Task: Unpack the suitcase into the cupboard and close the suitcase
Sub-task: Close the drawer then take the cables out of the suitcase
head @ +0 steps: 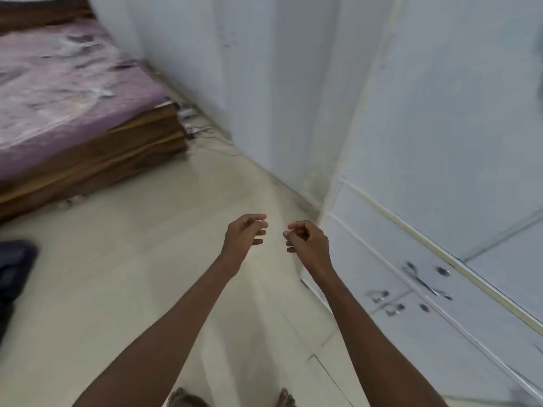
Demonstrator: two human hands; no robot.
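Observation:
My left hand (245, 235) and my right hand (305, 240) are stretched out side by side over the pale floor, a small gap between them. Both hold nothing; the left fingers are loosely apart, the right fingers curl inward. The white cupboard (458, 148) stands to the right with its doors closed, and metal handles (420, 282) show on its lower part. A dark blue object (14, 268), possibly part of the suitcase, is cut off at the left edge; the view is blurred.
A wooden bed (97, 154) with a purple sheet fills the upper left. Cables and a power strip (194, 127) lie on the floor by the white wall behind it. My bare feet (188, 399) show at the bottom edge.

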